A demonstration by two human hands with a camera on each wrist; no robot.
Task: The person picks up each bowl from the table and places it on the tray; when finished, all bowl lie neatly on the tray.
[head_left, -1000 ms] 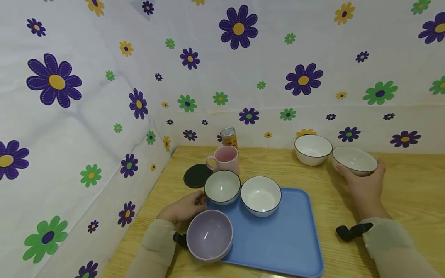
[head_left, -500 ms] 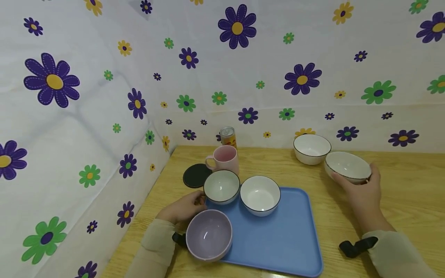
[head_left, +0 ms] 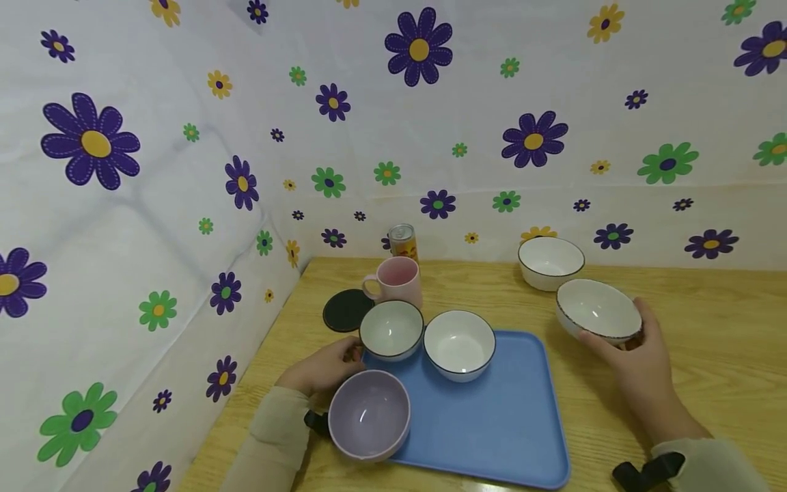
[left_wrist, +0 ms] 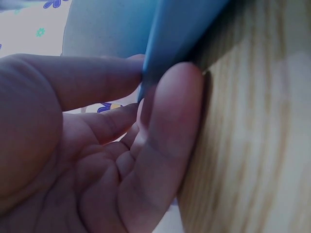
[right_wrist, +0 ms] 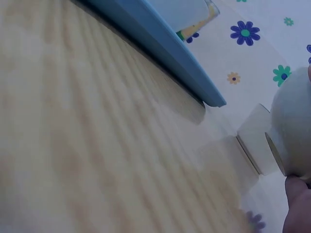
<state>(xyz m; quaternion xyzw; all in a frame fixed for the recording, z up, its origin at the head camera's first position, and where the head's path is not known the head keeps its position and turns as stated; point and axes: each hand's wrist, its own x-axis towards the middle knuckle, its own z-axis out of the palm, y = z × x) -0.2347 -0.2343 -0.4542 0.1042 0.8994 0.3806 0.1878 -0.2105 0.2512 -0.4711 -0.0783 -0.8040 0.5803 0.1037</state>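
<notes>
My right hand (head_left: pixel 645 365) holds a white bowl (head_left: pixel 598 311) with a thin dark rim, off the table and tilted, right of the blue tray (head_left: pixel 486 430). The right wrist view shows this bowl (right_wrist: pixel 294 124) above the wood, with only part of the hand. My left hand (head_left: pixel 326 369) grips the tray's left edge; in the left wrist view its thumb and a finger lie on either side of the tray wall (left_wrist: pixel 167 39). Two dark-rimmed white bowls, one smaller (head_left: pixel 391 331) and one wider (head_left: pixel 460 345), stand at the tray's far left. A purple bowl (head_left: pixel 369 417) stands at its near left.
Another white bowl (head_left: pixel 550 263) stands at the back right near the flowered wall covering. Behind the tray are a pink mug (head_left: pixel 399 280), a drink can (head_left: pixel 403 240) and a dark round coaster (head_left: pixel 348 311). The wooden table (head_left: pixel 725 355) extends to the right.
My right hand has carried the tilted white bowl left and nearer, away from the back-right bowl and toward the tray. The left hand and the other dishes stay in place.
</notes>
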